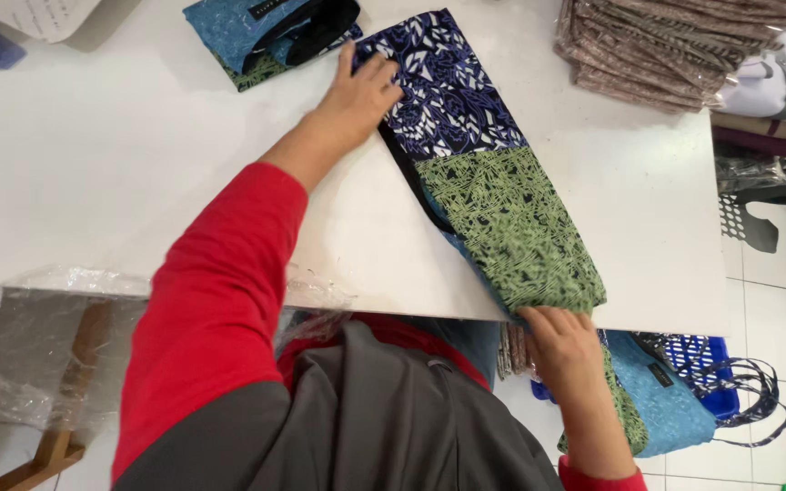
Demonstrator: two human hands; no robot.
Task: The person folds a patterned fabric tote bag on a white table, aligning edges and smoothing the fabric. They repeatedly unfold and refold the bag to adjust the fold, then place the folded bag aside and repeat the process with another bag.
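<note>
Left hand [357, 95] flat on patchwork cloth [484, 173], right hand [564, 350] gripping its end (green).

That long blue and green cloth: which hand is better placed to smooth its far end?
Probably the left hand: it lies flat on the cloth at its far blue end. The right hand grips the near green end at the table edge.

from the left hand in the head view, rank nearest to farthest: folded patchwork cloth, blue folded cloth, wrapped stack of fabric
1. Folded patchwork cloth: under the left hand.
2. Blue folded cloth: just beyond it, top edge.
3. Wrapped stack of fabric: far top right corner.
</note>
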